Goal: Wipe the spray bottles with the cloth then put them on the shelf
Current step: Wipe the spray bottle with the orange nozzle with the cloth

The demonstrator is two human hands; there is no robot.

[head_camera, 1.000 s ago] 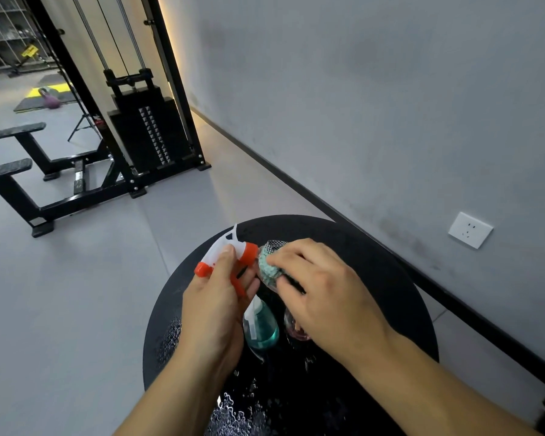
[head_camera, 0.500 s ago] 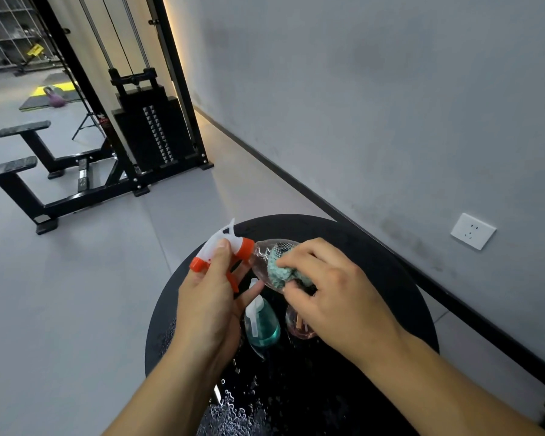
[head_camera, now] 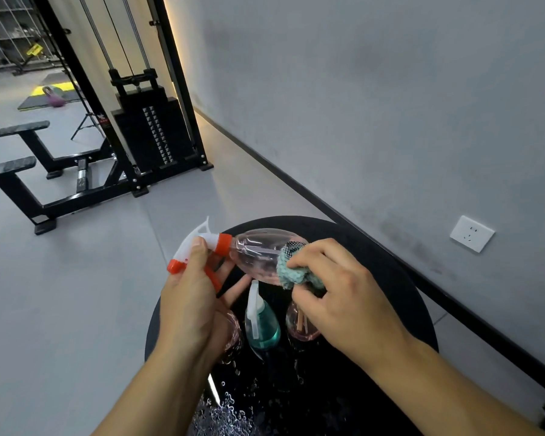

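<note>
Spray bottle (head_camera: 258, 254), pink and clear, lies almost level above the round black tabletop (head_camera: 390, 278), nozzle pointing left, base toward my right. My left hand (head_camera: 192, 303) is clamped on its white-and-orange trigger head; my right hand (head_camera: 337, 291) pinches the teal cloth (head_camera: 291, 272) against the base end. Below, a teal bottle (head_camera: 261, 325) stands between two pink ones, both largely hidden by my hands. I see no shelf from here.

A gym: weight-stack machine (head_camera: 145, 133), bench (head_camera: 16, 166), kettlebell (head_camera: 54, 99).
</note>
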